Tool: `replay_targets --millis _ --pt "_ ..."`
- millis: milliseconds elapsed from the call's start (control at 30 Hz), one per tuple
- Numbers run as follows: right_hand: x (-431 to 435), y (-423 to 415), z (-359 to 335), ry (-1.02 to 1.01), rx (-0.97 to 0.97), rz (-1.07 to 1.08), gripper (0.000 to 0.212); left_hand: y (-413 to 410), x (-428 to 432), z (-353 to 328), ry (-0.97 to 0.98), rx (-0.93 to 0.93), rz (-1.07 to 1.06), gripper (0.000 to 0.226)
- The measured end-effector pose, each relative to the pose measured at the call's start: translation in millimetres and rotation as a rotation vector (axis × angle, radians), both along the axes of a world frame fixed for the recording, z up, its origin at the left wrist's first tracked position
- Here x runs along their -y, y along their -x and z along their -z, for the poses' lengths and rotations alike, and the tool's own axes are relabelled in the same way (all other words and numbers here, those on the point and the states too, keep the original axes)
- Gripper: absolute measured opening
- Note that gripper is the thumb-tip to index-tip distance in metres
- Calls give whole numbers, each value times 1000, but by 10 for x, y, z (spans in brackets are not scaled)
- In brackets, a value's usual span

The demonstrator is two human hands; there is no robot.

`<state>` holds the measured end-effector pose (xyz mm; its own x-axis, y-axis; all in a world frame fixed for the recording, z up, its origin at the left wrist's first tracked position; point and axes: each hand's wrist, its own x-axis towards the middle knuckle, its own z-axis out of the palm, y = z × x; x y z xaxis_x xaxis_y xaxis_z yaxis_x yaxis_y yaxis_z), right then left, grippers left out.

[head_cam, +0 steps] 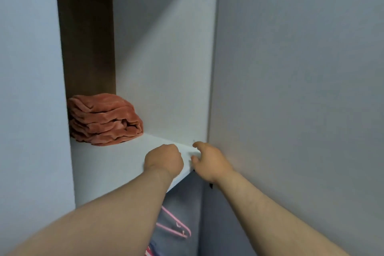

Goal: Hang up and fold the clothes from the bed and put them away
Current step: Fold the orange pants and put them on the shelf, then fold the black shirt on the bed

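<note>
One folded garment [104,119] lies at the back left of the shelf [116,160], well apart from both hands. Its fabric is salmon-pink plush, stacked in soft, ridged layers with rounded folds. The shelf is smooth pale laminate; the back panel [87,37] is dark brown. The left hand [164,160] is at the shelf front, curled into a fist with nothing visible in it. The right hand [209,160], just beside it, has thumb and fingers loosely apart, holding nothing. Below, pink hangers [176,228] are partly hidden by the left forearm. The garment's type cannot be told.
</note>
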<state>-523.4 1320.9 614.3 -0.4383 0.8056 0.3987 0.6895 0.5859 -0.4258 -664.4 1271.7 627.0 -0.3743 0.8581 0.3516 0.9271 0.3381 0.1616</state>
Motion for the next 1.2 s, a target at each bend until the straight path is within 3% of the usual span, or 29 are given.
replay_targets --millis 100,167,300,367,467,600,733,967,1100,1200 --pt "371 -179 174 -11 -52 65 39 -279 310 42 -3 9 96 8" --pt "625 -324 313 -40 -35 112 32 -434 539 157 -18 -9 178 15" --pt "1157 -685 573 -93 95 221 44 -552 971 537 -170 -192 349 28" --pt "1474 -881 705 -89 157 263 49 -577 1155 735 -192 -170 439 27" --pt "2012 -1165 935 -50 169 310 52 -686 1436 1011 -87 -97 583 25" --pt "2682 -1513 1291 -18 162 420 52 -852 1777 1349 58 -74 712 39" --pt "3259 -1855 1647 71 41 618 50 -1173 2038 1541 182 7 808 40" --pt "3822 -2576 1897 181 76 917 53 -2001 2379 1505 36 151 1178 37" --pt "4044 -2991 1924 196 111 1060 54 -2550 2422 1513 -14 59 1428 46" --pt "4179 -3269 1983 218 82 1171 56 -2931 2260 1649 138 62 1545 48"
